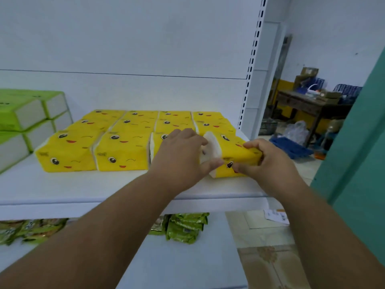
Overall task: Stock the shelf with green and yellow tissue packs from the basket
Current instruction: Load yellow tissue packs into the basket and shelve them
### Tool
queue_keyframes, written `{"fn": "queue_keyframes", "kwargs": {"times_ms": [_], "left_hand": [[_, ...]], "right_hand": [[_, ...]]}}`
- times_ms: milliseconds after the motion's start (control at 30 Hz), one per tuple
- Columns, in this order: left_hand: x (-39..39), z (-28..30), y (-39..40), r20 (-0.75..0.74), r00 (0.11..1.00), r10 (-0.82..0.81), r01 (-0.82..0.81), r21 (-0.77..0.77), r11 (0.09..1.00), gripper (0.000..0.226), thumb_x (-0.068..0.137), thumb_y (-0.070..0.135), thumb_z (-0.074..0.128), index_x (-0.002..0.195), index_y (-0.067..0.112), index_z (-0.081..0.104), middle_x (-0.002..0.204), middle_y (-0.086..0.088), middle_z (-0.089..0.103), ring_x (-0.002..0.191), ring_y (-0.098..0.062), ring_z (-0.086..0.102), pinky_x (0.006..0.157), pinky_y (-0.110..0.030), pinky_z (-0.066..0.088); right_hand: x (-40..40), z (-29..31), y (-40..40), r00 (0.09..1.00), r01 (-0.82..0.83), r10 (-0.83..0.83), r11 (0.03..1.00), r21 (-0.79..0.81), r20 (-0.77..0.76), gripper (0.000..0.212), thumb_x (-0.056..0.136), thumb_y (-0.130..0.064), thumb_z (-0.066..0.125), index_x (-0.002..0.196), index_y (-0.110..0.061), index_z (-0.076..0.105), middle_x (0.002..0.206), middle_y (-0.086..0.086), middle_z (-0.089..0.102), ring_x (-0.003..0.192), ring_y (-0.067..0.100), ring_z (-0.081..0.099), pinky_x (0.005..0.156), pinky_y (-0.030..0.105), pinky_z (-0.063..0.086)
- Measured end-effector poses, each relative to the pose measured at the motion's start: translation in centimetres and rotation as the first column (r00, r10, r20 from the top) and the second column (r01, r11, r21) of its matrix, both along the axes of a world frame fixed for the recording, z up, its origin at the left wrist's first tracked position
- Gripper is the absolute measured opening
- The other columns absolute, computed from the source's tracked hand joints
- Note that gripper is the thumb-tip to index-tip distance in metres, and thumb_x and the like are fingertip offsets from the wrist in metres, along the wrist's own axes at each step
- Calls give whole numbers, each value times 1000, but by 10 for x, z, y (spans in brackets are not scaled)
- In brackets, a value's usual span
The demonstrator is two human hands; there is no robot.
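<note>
Several yellow tissue packs (123,150) with cartoon faces lie in rows on the white shelf (87,188). Green tissue packs (25,113) are stacked at the shelf's far left. At the right end of the front row, one yellow pack (233,148) sits skewed, its white end turned toward the row. My left hand (181,161) grips that white end, thumb under it, and partly covers the neighbouring pack. My right hand (268,163) pinches the pack's right front corner. The basket is out of view.
The slotted shelf upright (253,59) stands just right of the packs. Green snack packets (185,227) lie on the lower shelf. Beyond the shelf, a cluttered room holds a dark table (308,103) and a blue crate (291,148). A teal panel (358,147) rises at right.
</note>
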State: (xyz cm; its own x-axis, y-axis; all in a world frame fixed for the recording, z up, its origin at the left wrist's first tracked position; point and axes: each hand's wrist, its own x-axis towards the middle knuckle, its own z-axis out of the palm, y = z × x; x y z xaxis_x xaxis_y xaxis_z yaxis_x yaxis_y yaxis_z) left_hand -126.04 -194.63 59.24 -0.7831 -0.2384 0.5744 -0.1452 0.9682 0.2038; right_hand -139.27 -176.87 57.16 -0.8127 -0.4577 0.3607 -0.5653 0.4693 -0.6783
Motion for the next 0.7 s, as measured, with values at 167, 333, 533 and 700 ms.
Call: {"fn": "queue_keyframes", "kwargs": {"times_ms": [167, 333, 533, 700], "left_hand": [[-11, -2, 19, 2, 999, 36, -36, 11, 999, 55, 83, 62, 61, 117, 19, 64, 112, -1, 65, 109, -23, 55, 92, -34, 38], [-25, -2, 35, 24, 998, 50, -51, 28, 998, 49, 88, 56, 60, 120, 18, 62, 117, -3, 64, 112, -25, 55, 91, -36, 41], [-32, -4, 44, 28, 999, 27, -29, 85, 996, 52, 88, 51, 62, 128, 19, 54, 122, -1, 58, 109, -22, 56, 88, -34, 44], [-34, -10, 55, -62, 995, -83, 90, 115, 989, 70, 87, 47, 65, 148, 22, 39, 144, 2, 47, 127, -20, 48, 101, -34, 41]], "right_hand": [[-5, 1, -2, 1000, -11, 11, 1000, -24, -11, 57, 67, -42, 86, 116, -37, 58, 99, -12, 56, 86, 9, 53, 62, 20, 38], [-15, 2, 9, 1000, 15, -16, 999, -35, -15, 55, 68, -40, 86, 115, -36, 57, 91, -22, 51, 81, 3, 52, 61, 21, 39], [-21, -1, 16, 999, 4, -1, 997, -81, 43, 53, 67, -41, 86, 111, -41, 56, 101, -11, 58, 84, 6, 55, 65, 25, 44], [-29, 5, 24, 990, -39, 57, 989, -143, 127, 52, 68, -31, 87, 113, -36, 60, 104, -5, 66, 92, 18, 65, 81, 43, 56]]}}
